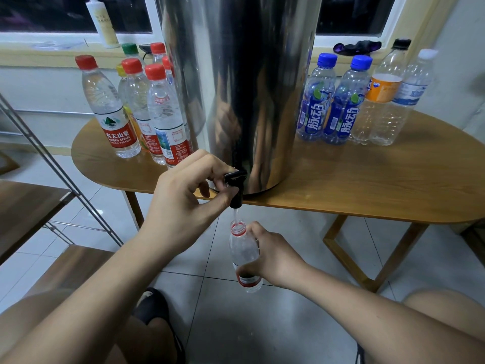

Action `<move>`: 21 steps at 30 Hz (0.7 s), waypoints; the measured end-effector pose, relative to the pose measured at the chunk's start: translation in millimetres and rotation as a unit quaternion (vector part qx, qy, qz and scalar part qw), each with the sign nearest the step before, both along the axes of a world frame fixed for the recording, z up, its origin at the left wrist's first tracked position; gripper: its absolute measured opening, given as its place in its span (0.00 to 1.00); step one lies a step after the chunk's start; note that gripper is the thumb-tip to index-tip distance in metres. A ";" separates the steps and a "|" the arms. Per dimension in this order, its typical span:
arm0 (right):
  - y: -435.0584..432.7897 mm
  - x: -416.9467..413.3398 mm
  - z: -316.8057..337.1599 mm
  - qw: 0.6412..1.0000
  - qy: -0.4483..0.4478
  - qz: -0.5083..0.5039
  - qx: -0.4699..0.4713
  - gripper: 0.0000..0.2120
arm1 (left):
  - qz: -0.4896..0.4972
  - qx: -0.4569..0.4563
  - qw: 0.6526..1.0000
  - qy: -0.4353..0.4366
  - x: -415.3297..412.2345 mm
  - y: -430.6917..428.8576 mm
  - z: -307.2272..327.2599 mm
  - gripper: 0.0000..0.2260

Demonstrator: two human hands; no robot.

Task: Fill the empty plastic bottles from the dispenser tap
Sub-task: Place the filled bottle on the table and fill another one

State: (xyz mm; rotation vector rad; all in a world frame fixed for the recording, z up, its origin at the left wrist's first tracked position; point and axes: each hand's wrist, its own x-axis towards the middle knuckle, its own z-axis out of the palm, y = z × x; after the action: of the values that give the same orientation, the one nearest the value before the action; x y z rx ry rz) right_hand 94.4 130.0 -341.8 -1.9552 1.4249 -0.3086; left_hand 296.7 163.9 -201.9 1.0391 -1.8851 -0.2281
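Forearms come in from the bottom edge, knees either side. Right hand (273, 256) wraps the mid-body of the open bottle (242, 248), thumb across the front, fingers curled behind. Bottle: clear thin plastic, ribbed shoulder, cap off, red ring at the neck, red-and-white label band low down. It sits roughly upright, mouth directly under the tap (236, 187), below the table edge and above the floor tiles (236, 324). A thin water stream (236, 215) runs from the spout into the mouth. Fill level: can't tell.

Left hand (183, 195) is on the tap: thumb and forefinger pinch the black plastic lever, the other fingers curled under.

The tap is mounted at the base of the dispenser (249, 88), a tall polished steel cylinder with mirror-like reflections. It stands at the front edge of the table (367, 190), which has a rounded wood-grain top and angled wooden legs.

Left of the dispenser: a cluster of red-capped bottles (165, 114), clear, with red and white labels; one green cap and one yellow cap behind. Right: two blue-capped bottles (315, 106) with blue labels, an orange-label bottle (380, 101) with a black cap, and a white-capped bottle (409, 95), all clear.

Far left: metal rack (52, 158) with wooden shelves. Floor is glossy pale tile.
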 end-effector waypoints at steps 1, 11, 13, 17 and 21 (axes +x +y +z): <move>0.2 -0.2 0.0 1.000 -0.002 -0.001 0.000 0.35 | 0.000 -0.002 1.000 0.001 -0.2 0.0 0.2 0.10; 1.0 -0.7 1.1 1.000 -0.006 -0.002 0.001 0.34 | -0.004 -0.002 1.000 0.004 -0.4 -0.5 -0.3 0.12; 1.3 -0.8 0.8 1.000 -0.008 -0.004 0.000 0.33 | -0.003 -0.005 1.000 0.004 -0.6 -0.9 -0.3 0.14; 1.6 -0.3 1.3 1.000 -0.009 -0.003 0.004 0.34 | -0.004 -0.001 1.000 0.005 -0.2 -0.5 -0.3 0.13; 1.7 -0.4 2.1 1.000 -0.010 -0.001 0.001 0.34 | -0.003 -0.003 1.000 0.004 -0.5 -0.5 0.0 0.12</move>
State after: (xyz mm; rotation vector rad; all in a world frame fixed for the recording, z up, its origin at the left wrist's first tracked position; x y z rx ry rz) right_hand 94.0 131.8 -339.8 -1.9426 1.4138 -0.3272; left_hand 296.2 163.4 -201.9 1.0267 -1.8810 -0.2295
